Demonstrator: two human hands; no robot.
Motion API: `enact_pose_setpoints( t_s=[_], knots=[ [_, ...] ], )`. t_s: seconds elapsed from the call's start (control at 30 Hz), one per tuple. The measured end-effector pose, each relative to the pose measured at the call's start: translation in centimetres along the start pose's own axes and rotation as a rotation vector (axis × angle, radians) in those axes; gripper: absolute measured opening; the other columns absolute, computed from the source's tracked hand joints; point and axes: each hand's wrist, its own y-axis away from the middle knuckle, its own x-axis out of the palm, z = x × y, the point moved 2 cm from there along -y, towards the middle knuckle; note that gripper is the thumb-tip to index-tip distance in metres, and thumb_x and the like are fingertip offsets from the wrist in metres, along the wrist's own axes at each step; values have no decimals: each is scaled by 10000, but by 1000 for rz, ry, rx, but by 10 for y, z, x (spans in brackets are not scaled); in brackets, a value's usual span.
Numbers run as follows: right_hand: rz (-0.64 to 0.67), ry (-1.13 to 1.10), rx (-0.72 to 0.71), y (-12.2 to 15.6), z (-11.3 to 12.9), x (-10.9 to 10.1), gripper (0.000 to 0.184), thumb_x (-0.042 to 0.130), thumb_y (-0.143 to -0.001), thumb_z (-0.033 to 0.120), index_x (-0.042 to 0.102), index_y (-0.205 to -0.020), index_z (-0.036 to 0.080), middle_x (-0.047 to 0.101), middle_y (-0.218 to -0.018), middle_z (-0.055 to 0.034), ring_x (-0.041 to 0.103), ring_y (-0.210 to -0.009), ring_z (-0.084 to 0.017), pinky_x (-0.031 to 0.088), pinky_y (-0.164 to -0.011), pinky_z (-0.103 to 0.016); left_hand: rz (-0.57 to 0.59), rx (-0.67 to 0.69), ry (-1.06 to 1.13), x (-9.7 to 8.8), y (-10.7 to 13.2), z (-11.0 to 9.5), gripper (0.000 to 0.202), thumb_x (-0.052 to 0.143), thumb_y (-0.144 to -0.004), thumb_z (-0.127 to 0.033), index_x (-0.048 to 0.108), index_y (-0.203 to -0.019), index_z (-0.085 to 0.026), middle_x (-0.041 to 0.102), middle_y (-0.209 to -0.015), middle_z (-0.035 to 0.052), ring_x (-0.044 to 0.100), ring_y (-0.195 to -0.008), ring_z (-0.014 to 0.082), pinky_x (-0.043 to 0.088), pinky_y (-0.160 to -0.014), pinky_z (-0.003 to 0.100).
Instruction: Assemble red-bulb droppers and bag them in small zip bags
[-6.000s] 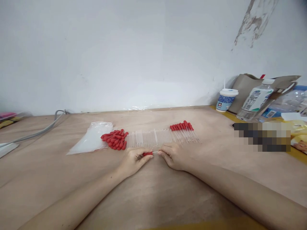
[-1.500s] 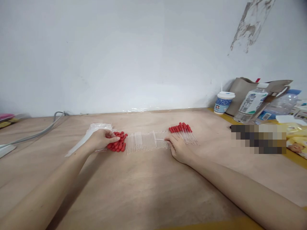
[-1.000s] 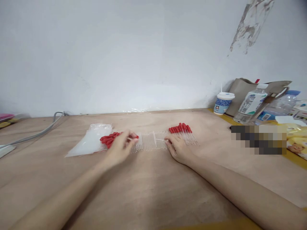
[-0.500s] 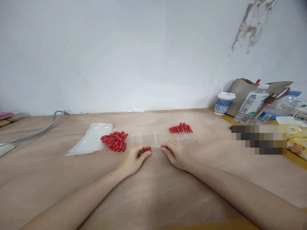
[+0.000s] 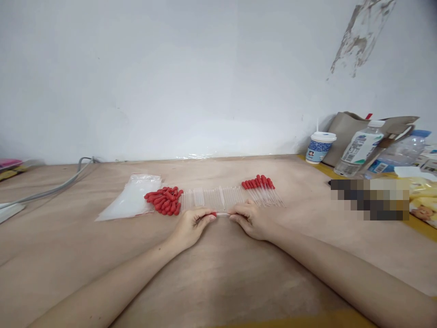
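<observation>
My left hand point(image 5: 195, 226) pinches a red rubber bulb point(image 5: 214, 213), most of it hidden by the fingers. Level with it, my right hand point(image 5: 251, 220) grips a clear glass dropper tube point(image 5: 223, 214). The tube's left end meets the open end of the bulb; how deep it sits inside I cannot tell. Behind my hands lies a row of clear tubes point(image 5: 211, 197) side by side. Left of that row is a heap of loose red bulbs point(image 5: 165, 200). To the right rest several droppers with red bulbs on them point(image 5: 262, 187), fanned out on the table.
A white plastic bag point(image 5: 131, 197) lies left of the heap. A grey cable point(image 5: 61, 187) runs along the left. At the right stand a paper cup point(image 5: 320, 148), a water bottle point(image 5: 359, 148), a grey bag point(image 5: 336, 134) and yellow packets point(image 5: 423, 202). A wall closes off the back.
The tube and the bulb, apart and slightly out of line before, now meet end to end. The tube has swung level, and the right hand has shifted slightly.
</observation>
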Motion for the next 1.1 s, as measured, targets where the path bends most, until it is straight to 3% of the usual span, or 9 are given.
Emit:
enact_pose_setpoints(
  t_s=[0.3,0.53,0.73,1.1],
  knots=[
    [91,60,-51,-1,-3,-7,160,436,-874,225,585,-818,208,649,-740,32,524,-610,-98,261,-715,-298,135,61,-36,0,3,-14,224,463,-854,-281,665,-905,-202,674,-883,32,611,-818,164,469,-735,261],
    [-3,291,-48,3,3,-2,207,398,-881,228,577,-788,182,624,-699,-7,515,-619,-117,253,-683,-303,50,62,-142,1,3,-13,210,489,-838,-287,668,-918,-212,685,-873,30,621,-785,169,479,-712,274],
    [-67,134,3,4,2,-2,143,397,-876,240,517,-913,172,609,-842,-45,530,-742,-141,370,-686,-276,-57,30,-157,-2,4,-9,200,539,-805,-321,654,-924,-210,689,-832,23,622,-729,158,487,-674,267],
    [-54,48,-21,4,4,-1,160,377,-873,214,529,-834,181,588,-769,-33,532,-709,-127,414,-642,-236,-5,-93,30,-1,2,-4,198,575,-773,-317,664,-871,-170,693,-861,47,634,-780,178,508,-706,284]
  ],
)
